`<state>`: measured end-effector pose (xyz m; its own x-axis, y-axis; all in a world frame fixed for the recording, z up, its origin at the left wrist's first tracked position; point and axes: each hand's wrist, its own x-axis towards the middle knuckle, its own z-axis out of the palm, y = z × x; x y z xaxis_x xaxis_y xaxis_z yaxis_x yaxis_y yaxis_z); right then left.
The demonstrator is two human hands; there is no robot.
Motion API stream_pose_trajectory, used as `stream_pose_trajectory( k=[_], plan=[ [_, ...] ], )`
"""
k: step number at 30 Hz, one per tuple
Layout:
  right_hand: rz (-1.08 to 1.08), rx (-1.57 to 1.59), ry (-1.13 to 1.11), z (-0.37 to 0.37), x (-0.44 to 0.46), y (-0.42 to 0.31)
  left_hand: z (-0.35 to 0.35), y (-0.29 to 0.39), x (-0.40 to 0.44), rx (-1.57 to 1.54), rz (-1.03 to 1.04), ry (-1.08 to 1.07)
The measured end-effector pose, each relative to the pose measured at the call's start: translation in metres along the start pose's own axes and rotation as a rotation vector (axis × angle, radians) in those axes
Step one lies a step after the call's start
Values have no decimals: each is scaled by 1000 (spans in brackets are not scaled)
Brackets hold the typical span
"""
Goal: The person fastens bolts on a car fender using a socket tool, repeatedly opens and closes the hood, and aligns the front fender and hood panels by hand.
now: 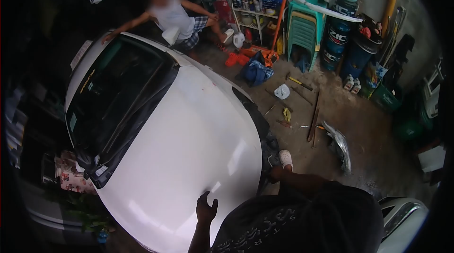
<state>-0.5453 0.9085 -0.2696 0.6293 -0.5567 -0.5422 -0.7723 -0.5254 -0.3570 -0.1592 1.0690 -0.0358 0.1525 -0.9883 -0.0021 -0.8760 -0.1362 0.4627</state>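
Note:
The white hood (189, 125) of a car stretches out before me. Over its front part is my left hand (206, 208), fingers spread and nothing in them; I cannot tell whether the fingertips touch the paint. My right hand (275, 174) reaches down to the dark, exposed front end (267, 146) of the car. Shadow hides its fingers. Just above it shows a thin, bright bent piece (270, 160), and whether I hold it is unclear. A light-coloured clog (285, 159) is on the floor beside the front end.
Another person (177, 18) leans on the car's far side, an arm on the roof. On the floor lie a hammer (300, 82), long metal bars (314, 118), a headlight (338, 146) and an orange floor jack (265, 54). Stacked green chairs (302, 30) and blue drums (338, 35) line the wall.

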Motion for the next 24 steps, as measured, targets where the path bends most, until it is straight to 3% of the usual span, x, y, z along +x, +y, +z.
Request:
stream_pose_trajectory(
  k=[1, 3, 5, 7, 8, 10, 11, 15, 16, 18, 21, 24],
  plan=[
    [-36, -44, -89, -24, -14, 20, 10, 19, 29, -2, -8, 1],
    [-27, -53, -179, -52, -25, 64, 31, 61, 89, 2, 203, -81],
    [125, 85, -43, -34, -14, 138, 56, 104, 151, 119, 254, -84],
    [569, 549, -43, -45, -16, 204, 81, 144, 211, 242, 291, -113],
    [361, 231, 26, 15, 8, 268, 94, 161, 241, 335, 259, -133],
    [728, 447, -173, -96, -32, 280, 112, 181, 292, 435, 215, -180],
    [767, 428, -169, -130, -44, 291, 120, 190, 318, 524, 200, -160],
    [737, 381, -256, -148, -42, 366, 133, 215, 378, 605, 84, -152],
    [729, 376, -272, -148, -40, 371, 138, 218, 381, 695, 62, -144],
    [847, 435, -38, -152, -37, 380, 140, 221, 386, 706, 31, -176],
    [855, 228, -46, -169, -35, 368, 137, 223, 386, 702, -3, -224],
    [731, 321, -35, -190, -25, 364, 135, 222, 388, 682, -10, -235]
  ],
)
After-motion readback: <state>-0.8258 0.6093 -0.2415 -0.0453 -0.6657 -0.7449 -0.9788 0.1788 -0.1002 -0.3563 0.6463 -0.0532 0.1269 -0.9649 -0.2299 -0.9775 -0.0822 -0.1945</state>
